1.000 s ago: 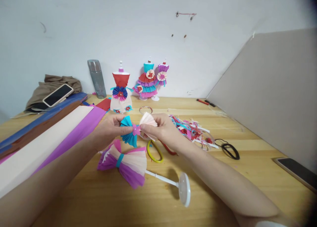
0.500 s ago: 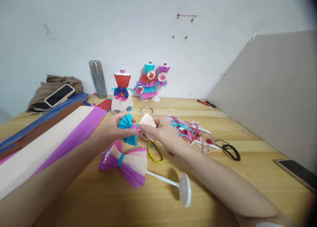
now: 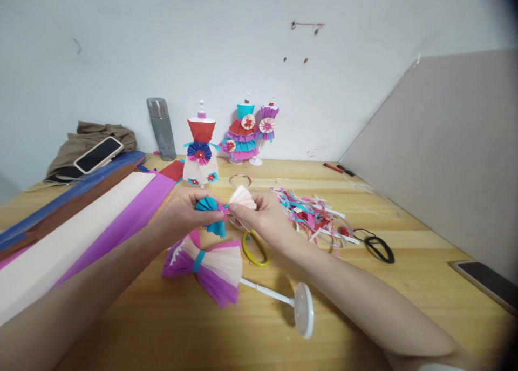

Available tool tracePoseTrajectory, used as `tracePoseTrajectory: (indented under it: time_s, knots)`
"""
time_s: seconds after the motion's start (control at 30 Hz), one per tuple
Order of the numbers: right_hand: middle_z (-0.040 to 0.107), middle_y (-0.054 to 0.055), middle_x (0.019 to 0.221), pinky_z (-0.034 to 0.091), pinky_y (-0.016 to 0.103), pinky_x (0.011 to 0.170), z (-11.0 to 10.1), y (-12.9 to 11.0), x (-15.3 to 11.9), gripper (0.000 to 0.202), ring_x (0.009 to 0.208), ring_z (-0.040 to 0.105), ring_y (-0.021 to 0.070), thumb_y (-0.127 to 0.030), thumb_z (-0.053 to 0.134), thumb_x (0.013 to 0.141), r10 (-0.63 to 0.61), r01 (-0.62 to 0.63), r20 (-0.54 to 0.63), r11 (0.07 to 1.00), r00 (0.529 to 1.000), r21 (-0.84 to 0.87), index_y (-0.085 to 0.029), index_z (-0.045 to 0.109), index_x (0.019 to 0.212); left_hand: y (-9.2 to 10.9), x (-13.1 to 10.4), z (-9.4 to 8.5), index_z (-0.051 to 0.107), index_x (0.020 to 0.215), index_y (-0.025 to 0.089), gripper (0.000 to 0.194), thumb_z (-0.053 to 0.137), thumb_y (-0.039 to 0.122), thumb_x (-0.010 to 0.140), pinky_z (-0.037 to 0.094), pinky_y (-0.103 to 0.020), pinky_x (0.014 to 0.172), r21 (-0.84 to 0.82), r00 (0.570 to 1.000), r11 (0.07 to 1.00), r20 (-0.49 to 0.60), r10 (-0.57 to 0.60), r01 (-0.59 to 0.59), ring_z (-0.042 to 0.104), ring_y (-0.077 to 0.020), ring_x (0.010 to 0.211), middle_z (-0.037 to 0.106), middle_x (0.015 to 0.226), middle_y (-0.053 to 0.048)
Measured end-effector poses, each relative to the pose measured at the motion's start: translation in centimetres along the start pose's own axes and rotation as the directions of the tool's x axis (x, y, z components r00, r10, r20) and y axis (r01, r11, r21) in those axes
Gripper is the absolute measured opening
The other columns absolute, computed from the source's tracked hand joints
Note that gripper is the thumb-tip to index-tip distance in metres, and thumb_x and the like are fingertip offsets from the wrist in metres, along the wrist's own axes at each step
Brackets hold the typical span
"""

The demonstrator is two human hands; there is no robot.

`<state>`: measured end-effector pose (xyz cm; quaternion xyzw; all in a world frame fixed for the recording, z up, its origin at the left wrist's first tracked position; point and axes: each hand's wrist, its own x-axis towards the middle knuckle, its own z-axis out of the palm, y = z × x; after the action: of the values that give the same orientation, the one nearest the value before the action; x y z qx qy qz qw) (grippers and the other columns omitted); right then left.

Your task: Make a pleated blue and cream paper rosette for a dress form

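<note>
My left hand [image 3: 190,208] is closed on a pleated blue crepe paper bow [image 3: 215,228], its thumb pressed near the small pink piece [image 3: 224,211] at the middle. Between the thumb and fingers of my right hand [image 3: 262,213] is a pleated cream paper fan [image 3: 243,198]. The two paper pieces meet close to the pink centre; whether they are joined I cannot tell. Just below my hands, a small dress form in a purple and cream paper dress [image 3: 220,265] with a blue waistband lies on its side, its white stand base [image 3: 303,310] toward the right.
Dressed forms [image 3: 201,139] stand by the wall. Crepe paper sheets [image 3: 89,214] and a phone [image 3: 98,155] lie left, near a bottle [image 3: 161,130]. Paper scraps [image 3: 309,211], a yellow ring [image 3: 254,252], a black cord [image 3: 378,249] and another phone [image 3: 485,282] are around the right.
The blue bow has been squeezed narrower under my left fingers, its upper part now lower and more bunched. My right hand keeps its pinch on the cream fan.
</note>
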<state>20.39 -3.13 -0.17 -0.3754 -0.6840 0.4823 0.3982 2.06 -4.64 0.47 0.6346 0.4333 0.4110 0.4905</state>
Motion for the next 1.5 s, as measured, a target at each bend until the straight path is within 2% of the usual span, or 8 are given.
tracePoseTrajectory:
  time_s: [0.2, 0.43, 0.73, 0.9, 0.97, 1.07, 1.2, 1.5]
  knots:
    - [0.044, -0.003, 0.049, 0.024, 0.023, 0.047, 0.5, 0.4, -0.2, 0.034, 0.047, 0.036, 0.0083, -0.045, 0.060, 0.069, 0.035, -0.034, -0.051, 0.999, 0.998, 0.020, -0.019, 0.045, 0.053, -0.5, 0.1, -0.1, 0.069, 0.060, 0.015, 0.025, 0.083, 0.036, 0.062, 0.047, -0.022, 0.052, 0.052, 1.000, 0.998, -0.010, 0.022, -0.022, 0.059, -0.0119, 0.052, 0.067, 0.054, 0.000]
    - [0.054, 0.001, 0.052, 0.031, 0.025, 0.048, -0.4, 0.1, 0.2, 0.041, 0.049, 0.045, 0.0108, -0.051, 0.059, 0.074, 0.063, -0.060, 0.065, 0.997, 0.996, -0.045, -0.017, 0.053, 0.053, -0.9, 0.5, -0.3, 0.067, 0.064, 0.015, 0.027, 0.083, 0.037, 0.062, 0.048, -0.023, 0.052, -0.033, 0.998, 0.999, 0.049, -0.033, 0.034, 0.061, -0.0126, 0.052, 0.068, 0.056, -0.001]
    - [0.039, -0.003, 0.051, 0.024, 0.024, 0.047, -1.1, 0.3, 0.3, 0.049, 0.050, 0.035, 0.0089, -0.056, 0.052, 0.084, 0.006, 0.018, 0.138, 0.985, 0.990, -0.171, -0.018, 0.044, 0.055, -1.1, 0.4, -0.6, 0.071, 0.070, 0.015, 0.026, 0.086, 0.033, 0.059, 0.047, -0.023, 0.056, 0.019, 0.998, 0.999, 0.054, -0.044, 0.043, 0.060, -0.0123, 0.057, 0.067, 0.059, 0.000]
    - [0.068, 0.009, 0.097, 0.049, 0.032, 0.070, -2.0, 0.1, 0.5, 0.041, 0.085, 0.063, 0.0210, -0.052, 0.054, 0.085, -0.143, 0.151, 0.085, 0.984, 0.986, -0.095, -0.016, 0.064, 0.100, -0.8, 0.5, -0.9, 0.072, 0.075, 0.016, 0.029, 0.084, 0.039, 0.062, 0.050, -0.026, 0.056, -0.066, 0.994, 0.993, 0.060, -0.089, 0.093, 0.063, -0.0144, 0.057, 0.070, 0.063, -0.002]
    - [0.062, 0.014, 0.123, 0.052, 0.039, 0.084, -2.4, -0.4, 0.2, 0.047, 0.108, 0.061, 0.0262, -0.045, 0.061, 0.081, -0.301, 0.314, 0.091, 0.924, 0.949, -0.216, -0.018, 0.057, 0.120, -0.9, 0.5, -1.0, 0.073, 0.076, 0.016, 0.030, 0.085, 0.040, 0.062, 0.050, -0.025, 0.057, -0.082, 0.995, 0.992, 0.033, -0.098, 0.101, 0.063, -0.0140, 0.058, 0.070, 0.064, -0.002]
    - [0.045, 0.019, 0.145, 0.041, 0.052, 0.105, -2.3, -1.2, -0.5, 0.057, 0.134, 0.045, 0.0311, -0.032, 0.066, 0.077, -0.479, 0.533, 0.241, 0.699, 0.844, -0.477, -0.019, 0.048, 0.129, -1.0, 0.6, -1.0, 0.072, 0.074, 0.016, 0.032, 0.087, 0.039, 0.059, 0.050, -0.025, 0.058, -0.111, 0.995, 0.989, 0.031, -0.099, 0.102, 0.062, -0.0133, 0.059, 0.069, 0.065, -0.001]
    - [0.037, 0.022, 0.151, 0.035, 0.059, 0.109, -1.6, -1.1, -1.1, 0.049, 0.143, 0.032, 0.0324, -0.016, 0.056, 0.076, -0.544, 0.608, 0.333, 0.469, 0.770, -0.641, -0.018, 0.046, 0.124, -1.4, 0.6, -0.9, 0.070, 0.074, 0.015, 0.032, 0.085, 0.040, 0.062, 0.048, -0.025, 0.059, -0.109, 0.995, 0.990, 0.068, -0.077, 0.085, 0.060, -0.0128, 0.061, 0.066, 0.065, 0.000]
    - [0.053, 0.021, 0.137, 0.043, 0.057, 0.105, -0.5, 0.6, -0.7, 0.032, 0.131, 0.045, 0.0339, -0.007, 0.050, 0.078, -0.641, 0.591, 0.259, 0.378, 0.722, -0.713, -0.015, 0.059, 0.108, -1.4, 0.3, -0.1, 0.069, 0.081, 0.015, 0.032, 0.083, 0.040, 0.065, 0.049, -0.028, 0.062, -0.116, 0.994, 0.991, 0.088, -0.064, 0.074, 0.063, -0.0175, 0.068, 0.068, 0.070, -0.002]
